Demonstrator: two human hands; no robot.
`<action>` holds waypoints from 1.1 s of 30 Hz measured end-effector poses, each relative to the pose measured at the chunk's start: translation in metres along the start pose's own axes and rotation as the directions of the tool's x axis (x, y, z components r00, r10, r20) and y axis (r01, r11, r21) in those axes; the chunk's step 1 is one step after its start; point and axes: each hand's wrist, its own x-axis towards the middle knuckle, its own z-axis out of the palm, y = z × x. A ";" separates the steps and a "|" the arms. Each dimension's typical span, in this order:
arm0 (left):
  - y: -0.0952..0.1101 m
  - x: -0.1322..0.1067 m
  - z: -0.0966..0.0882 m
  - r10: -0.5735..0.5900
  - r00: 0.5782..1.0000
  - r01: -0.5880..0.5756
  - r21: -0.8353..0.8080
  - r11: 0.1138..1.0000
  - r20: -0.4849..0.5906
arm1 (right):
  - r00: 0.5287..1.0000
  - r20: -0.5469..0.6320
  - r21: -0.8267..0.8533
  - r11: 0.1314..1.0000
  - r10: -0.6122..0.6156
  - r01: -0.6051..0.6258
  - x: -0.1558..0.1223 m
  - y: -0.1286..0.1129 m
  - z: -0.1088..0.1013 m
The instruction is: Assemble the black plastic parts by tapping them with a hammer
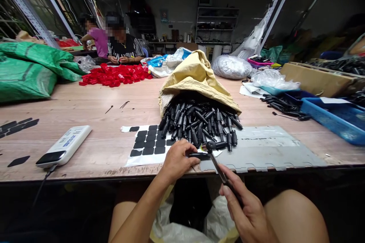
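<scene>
My left hand rests at the table's front edge, fingers closed on a slim black tubular part. In my right hand is a tool with a metal shaft and rounded dark head; its exact kind is unclear. The tool's head sits just above the black part, and I cannot tell whether they touch. Right behind both hands, a heap of black tubular parts spills from a yellow woven sack. Left of the heap lies a white sheet with black rounded-square pads.
A white power bank with a cable lies left. Red parts are piled farther back, where two people sit. Green sacks stand far left. A blue bin stands right, beyond a grey board. An open sack is between my knees.
</scene>
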 end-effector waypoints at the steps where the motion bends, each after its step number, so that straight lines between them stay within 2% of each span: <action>1: 0.000 0.000 0.000 -0.001 1.000 0.001 -0.002 1.000 0.000 | 1.000 0.002 -0.015 1.000 -0.014 0.014 0.000 0.000 0.001; 7: 0.001 0.000 0.000 0.008 1.000 -0.008 -0.001 1.000 -0.011 | 0.998 0.067 -0.039 0.999 -0.003 0.005 -0.001 0.003 0.006; 16: 0.002 -0.001 -0.002 0.002 1.000 -0.002 -0.021 1.000 0.006 | 0.997 0.075 -0.053 0.999 -0.002 0.006 -0.002 -0.003 0.003; 24: 0.003 -0.001 -0.003 0.028 0.999 -0.028 -0.022 0.999 0.018 | 0.992 0.025 -0.058 0.990 -0.125 0.127 0.000 -0.013 0.006; 27: 0.003 -0.001 -0.004 0.020 1.000 -0.020 -0.012 1.000 0.022 | 0.986 0.071 -0.081 0.984 -0.150 0.156 0.000 -0.006 0.009; 29: 0.003 -0.001 -0.003 0.014 1.000 -0.014 -0.003 1.000 0.020 | 0.987 0.104 -0.101 0.986 -0.126 0.136 0.000 -0.003 0.009; 33: 0.001 0.000 -0.002 0.019 1.000 -0.019 -0.010 1.000 0.011 | 0.996 0.028 -0.114 0.990 -0.085 0.088 -0.001 -0.005 0.004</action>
